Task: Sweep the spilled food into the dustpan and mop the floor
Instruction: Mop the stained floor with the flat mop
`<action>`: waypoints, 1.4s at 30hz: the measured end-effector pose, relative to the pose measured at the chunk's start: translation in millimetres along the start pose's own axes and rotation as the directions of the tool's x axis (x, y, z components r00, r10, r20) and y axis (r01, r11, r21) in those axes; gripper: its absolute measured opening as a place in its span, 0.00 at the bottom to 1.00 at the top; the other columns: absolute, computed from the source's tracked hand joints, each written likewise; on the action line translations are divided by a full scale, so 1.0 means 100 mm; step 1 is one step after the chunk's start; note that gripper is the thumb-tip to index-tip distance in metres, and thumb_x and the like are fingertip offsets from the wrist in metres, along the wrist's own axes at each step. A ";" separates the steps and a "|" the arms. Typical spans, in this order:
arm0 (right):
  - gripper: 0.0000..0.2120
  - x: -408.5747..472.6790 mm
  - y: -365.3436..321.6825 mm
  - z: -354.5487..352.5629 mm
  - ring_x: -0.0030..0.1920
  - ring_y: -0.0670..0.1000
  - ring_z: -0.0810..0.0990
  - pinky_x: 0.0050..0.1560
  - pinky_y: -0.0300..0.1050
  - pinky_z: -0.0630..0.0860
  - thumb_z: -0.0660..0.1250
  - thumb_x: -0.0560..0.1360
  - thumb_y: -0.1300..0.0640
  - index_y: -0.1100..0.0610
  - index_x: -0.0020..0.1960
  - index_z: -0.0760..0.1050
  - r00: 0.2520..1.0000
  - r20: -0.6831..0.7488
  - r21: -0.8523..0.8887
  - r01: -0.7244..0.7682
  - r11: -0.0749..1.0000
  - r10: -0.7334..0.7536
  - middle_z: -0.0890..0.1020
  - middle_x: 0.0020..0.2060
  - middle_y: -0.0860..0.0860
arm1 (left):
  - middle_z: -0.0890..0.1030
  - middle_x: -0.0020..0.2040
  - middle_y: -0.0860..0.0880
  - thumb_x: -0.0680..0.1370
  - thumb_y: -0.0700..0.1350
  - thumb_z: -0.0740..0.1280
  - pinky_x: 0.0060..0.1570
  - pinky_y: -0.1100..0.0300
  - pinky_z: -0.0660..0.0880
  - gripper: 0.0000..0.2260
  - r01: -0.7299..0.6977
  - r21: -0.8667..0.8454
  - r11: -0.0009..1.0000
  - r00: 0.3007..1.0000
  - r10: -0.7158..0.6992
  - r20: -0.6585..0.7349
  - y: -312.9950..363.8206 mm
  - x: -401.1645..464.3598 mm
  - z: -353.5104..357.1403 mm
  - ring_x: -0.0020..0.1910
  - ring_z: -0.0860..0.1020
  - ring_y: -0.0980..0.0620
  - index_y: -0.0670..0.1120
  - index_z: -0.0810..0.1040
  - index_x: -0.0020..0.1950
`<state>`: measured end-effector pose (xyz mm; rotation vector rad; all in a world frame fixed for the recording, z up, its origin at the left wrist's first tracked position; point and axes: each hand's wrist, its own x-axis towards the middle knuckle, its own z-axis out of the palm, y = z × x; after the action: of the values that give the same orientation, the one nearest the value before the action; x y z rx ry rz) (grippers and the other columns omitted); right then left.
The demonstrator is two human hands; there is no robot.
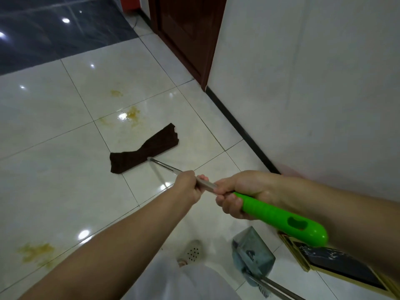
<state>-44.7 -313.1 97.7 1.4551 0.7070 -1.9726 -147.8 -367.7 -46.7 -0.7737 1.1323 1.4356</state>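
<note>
Green grip (281,217) of the mop sits clenched in the right hand (240,195); the left hand (187,187) wraps the metal pole (164,166) just ahead of it. Beyond both hands, the dark brown mop cloth (145,149) lies flat on white tiles (54,131), near yellow stains (129,114). A grey dustpan (253,254) stands below the right hand.

mop head (144,149) on floor (54,137) at 12; stains (131,114) at 11 behind it; dustpan (252,254) at 5, by wall (303,83).
</note>
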 end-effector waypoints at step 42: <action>0.15 1.78 -3.50 3.10 0.13 0.42 0.64 0.15 0.28 0.62 0.58 0.80 0.65 0.46 0.44 0.72 0.972 0.014 0.415 0.209 0.886 -0.236 0.73 0.36 0.54 | 0.68 0.36 0.47 0.82 0.43 0.53 0.18 0.70 0.69 0.05 -0.039 0.298 0.954 0.995 0.065 -0.079 4.88 1.49 -0.38 0.27 0.66 0.54 0.44 0.64 0.56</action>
<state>-541.2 -316.2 34.1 1.5935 0.4615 -2.4492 -656.1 -324.8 -87.2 -0.6023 1.4079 1.2454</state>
